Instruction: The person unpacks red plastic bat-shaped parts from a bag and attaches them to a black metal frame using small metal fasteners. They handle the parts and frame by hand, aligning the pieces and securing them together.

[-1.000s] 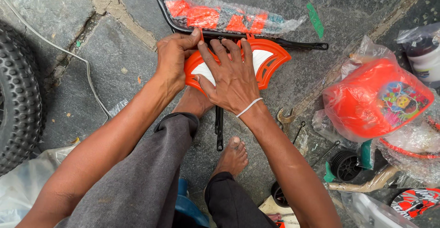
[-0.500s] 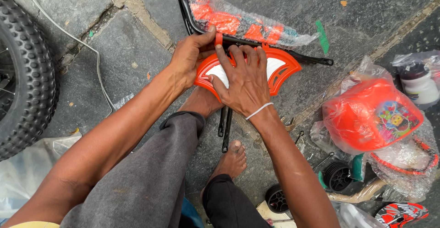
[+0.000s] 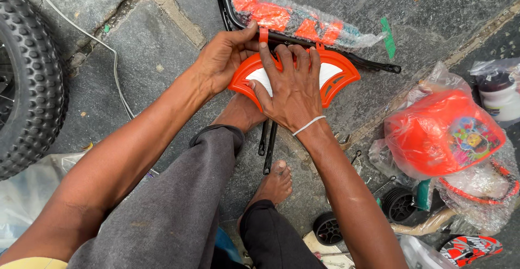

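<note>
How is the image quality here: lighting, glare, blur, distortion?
Head view: soft, even daylight with faint shadows; both hands, left hand and right hand, and the orange plastic panel are sharp; slight glare on the bubble wrap; the tyre bulges from wide-angle distortion.

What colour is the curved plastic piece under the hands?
The curved plastic piece is orange with white panels, seen from the head view.

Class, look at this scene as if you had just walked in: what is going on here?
A person crouches barefoot on stone paving. Both hands press on an orange and white plastic panel: the left hand grips its upper left edge, and the right hand lies flat across it. The panel sits against a black frame wrapped in bubble wrap. A knobby tyre lies to the left, and bagged orange parts and small black wheels to the right.
</note>
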